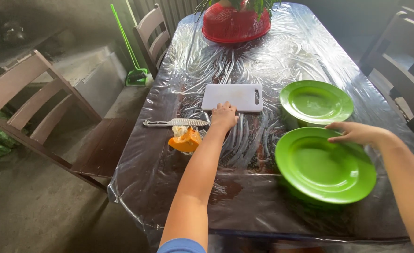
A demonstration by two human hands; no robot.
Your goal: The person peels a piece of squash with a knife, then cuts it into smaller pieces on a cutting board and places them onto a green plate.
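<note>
Table [179,197]: long, dark top under a clear plastic sheet, wrinkled and glossy, with strong glare streaks down the middle. Wooden slat-back chairs stand around it; nearest chair [33,107] at the left, seat dark brown.

Red cover [235,23]: domed plastic mesh, at the far end of the table, green leaves above it.

Near green plate [326,166]: round, smooth, shiny plastic or melamine, shallow rim, sitting tilted at the right front. Right hand [357,132] lies at its far rim, fingers stretched flat and pointing left, fingertips on or just over the rim edge; not curled into a grasp. Contact cannot be confirmed from this angle.

Far green plate [316,100]: same kind, just beyond the first and nearly touching it.

Cutting board [232,97]: white, rectangular, rounded corners, matte, slot handle at the right end. Left hand [224,115] rests at its near long edge, fingers bent loosely, tips touching or just at the edge; nothing enclosed in the hand.

Knife [175,122]: pale, long, lying flat left of the left hand, tip pointing toward the hand and almost reaching it.

Orange piece [186,140]: wedge-shaped, looks like squash, inside a crumpled clear wrap, just below the knife and beside the left wrist.

Green broom [132,61]: leans on the wall, far left.
</note>
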